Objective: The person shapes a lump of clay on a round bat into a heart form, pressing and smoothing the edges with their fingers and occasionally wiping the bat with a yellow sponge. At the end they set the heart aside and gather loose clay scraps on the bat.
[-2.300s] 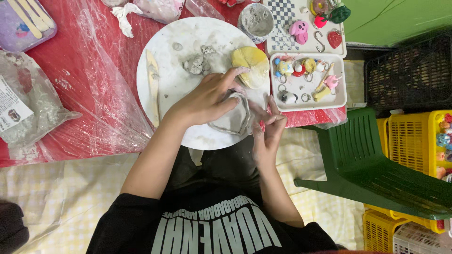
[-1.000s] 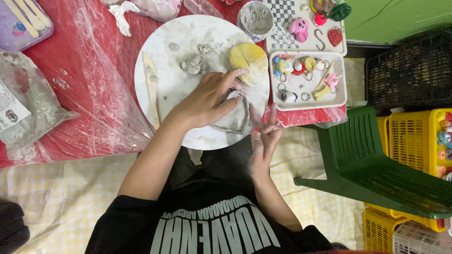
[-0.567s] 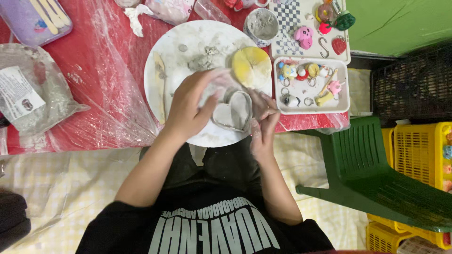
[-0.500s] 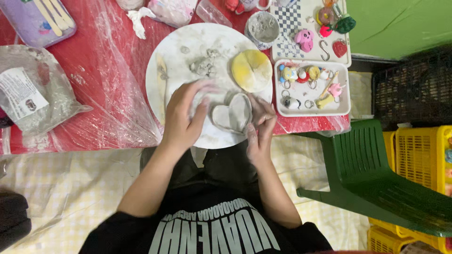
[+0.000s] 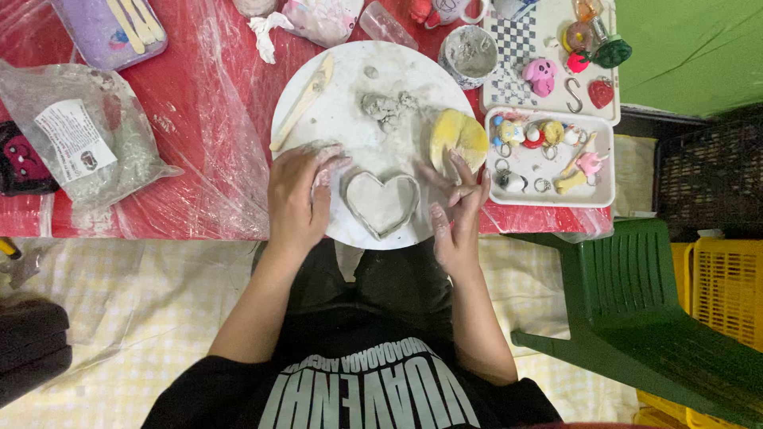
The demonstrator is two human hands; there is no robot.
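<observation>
My open hands (image 5: 298,199) (image 5: 457,214) sat beside the clay heart (image 5: 381,202) on the white board (image 5: 397,79), red table (image 5: 207,103) underneath.

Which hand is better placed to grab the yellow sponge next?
Right. The right hand has fingertips already at the edge of the yellow sponge; the left hand lies across the heart-shaped clay dish, farther away.

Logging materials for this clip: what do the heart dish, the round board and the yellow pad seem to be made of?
Heart dish: looks like wet grey clay, matte, with uneven hand-pinched walls. Round board: smooth, hard and white, smeared grey; plastic or coated wood, I cannot tell which. Yellow pad: probably sponge, soft-edged and dull. The left hand and right hand flank the dish, fingers clay-smeared.
</observation>
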